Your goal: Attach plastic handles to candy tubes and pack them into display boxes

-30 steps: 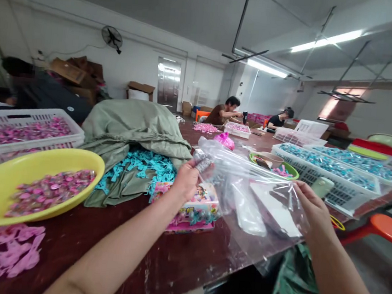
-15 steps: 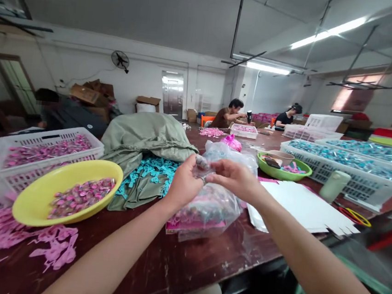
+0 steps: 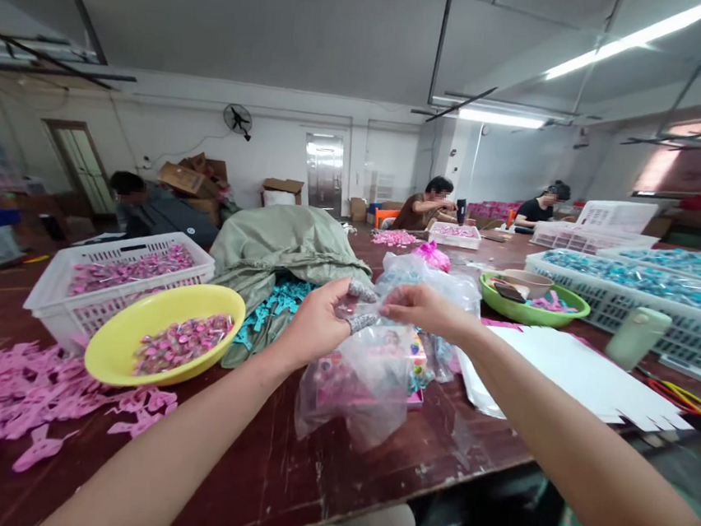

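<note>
Working between yellow basin [image 3: 115, 338] and green bowl [image 3: 531, 315], with a printed box [image 3: 419, 352] on the worktop [image 3: 231, 471] partly hidden behind a clear bag [image 3: 369, 389], pinched in the right hand [image 3: 429, 310], drooping below it and the curled left hand [image 3: 320, 320] of unclear grip.

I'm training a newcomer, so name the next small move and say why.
Probably ease the right hand away from the left hand to spread the clear bag: the hands are close together, the right seems to pinch the bag's upper part, and the film hangs crumpled before the printed box.
</note>
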Demonstrator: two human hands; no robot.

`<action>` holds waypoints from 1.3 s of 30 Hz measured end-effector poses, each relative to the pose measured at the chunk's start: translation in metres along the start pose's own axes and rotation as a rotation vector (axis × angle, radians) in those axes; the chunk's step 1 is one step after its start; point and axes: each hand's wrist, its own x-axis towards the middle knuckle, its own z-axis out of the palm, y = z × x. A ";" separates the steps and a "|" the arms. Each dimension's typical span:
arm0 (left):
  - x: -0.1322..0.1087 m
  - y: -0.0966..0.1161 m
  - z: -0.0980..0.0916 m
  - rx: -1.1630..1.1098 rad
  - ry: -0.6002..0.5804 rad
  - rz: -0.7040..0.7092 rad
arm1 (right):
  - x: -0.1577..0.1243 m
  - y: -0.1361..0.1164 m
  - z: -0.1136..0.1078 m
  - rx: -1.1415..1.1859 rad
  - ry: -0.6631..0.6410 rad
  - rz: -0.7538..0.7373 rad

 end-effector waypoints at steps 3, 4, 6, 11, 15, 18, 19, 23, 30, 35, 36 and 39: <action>-0.003 -0.001 -0.021 -0.007 0.001 -0.063 | 0.009 0.020 -0.022 0.007 0.017 -0.040; -0.003 -0.001 -0.029 -0.020 -0.009 -0.103 | 0.010 0.026 -0.031 0.018 0.048 -0.050; -0.001 0.000 -0.042 -0.052 -0.033 -0.180 | 0.012 0.034 -0.047 0.046 0.085 -0.056; 0.026 0.009 -0.039 0.049 0.098 -0.106 | 0.015 0.016 -0.048 0.107 0.024 -0.147; 0.048 0.005 -0.019 0.071 -0.171 -0.089 | 0.023 -0.006 -0.042 0.121 -0.023 -0.232; 0.056 0.000 -0.022 0.124 -0.208 -0.121 | 0.033 0.001 -0.058 0.041 0.028 -0.235; 0.058 0.001 -0.027 0.159 -0.176 -0.141 | 0.036 0.006 -0.066 -0.006 0.072 -0.220; 0.062 0.012 -0.044 0.316 -0.024 -0.140 | 0.031 -0.002 -0.080 -0.085 0.341 -0.176; 0.079 0.021 -0.015 0.484 0.246 0.004 | -0.027 -0.088 0.036 -0.289 0.367 -0.422; 0.076 0.021 -0.035 -0.009 0.244 -0.304 | -0.023 -0.031 0.033 -0.150 0.435 -0.234; 0.072 0.023 -0.046 -0.079 0.240 -0.363 | -0.024 -0.013 0.017 -0.003 0.465 -0.188; 0.054 0.025 -0.078 -0.178 0.268 -0.441 | -0.036 0.025 -0.034 0.422 0.508 -0.018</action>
